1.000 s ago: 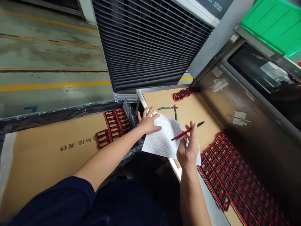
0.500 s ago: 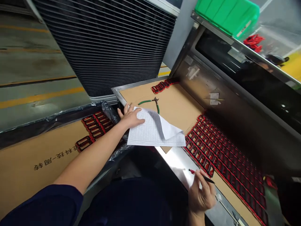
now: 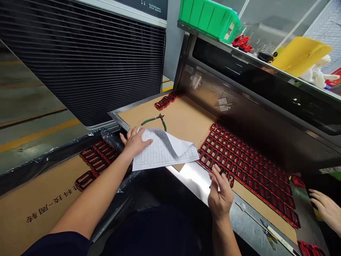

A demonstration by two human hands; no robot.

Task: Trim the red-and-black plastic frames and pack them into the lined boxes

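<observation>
A printed sheet of paper with a table grid lies over the bench's front edge, its right part curled up. My left hand rests on the sheet's left edge, fingers spread and thumb across the paper. My right hand is raised over the metal front edge, fingers closed round a pen that is mostly hidden by them. Green-handled cutting pliers lie spread open just behind the sheet. Rows of red-and-black frame-like parts stand on cardboard beyond my right hand.
Another person's hand reaches in at the right. A cardboard-lined box with more red-and-black parts is at the left. The shelf above holds a green bin. Thin tools lie along the front edge.
The view has swung to the right. My right hand has turned, so the pen is now mostly hidden. My left hand stays on the sheet. Another person's hand has come into view.
</observation>
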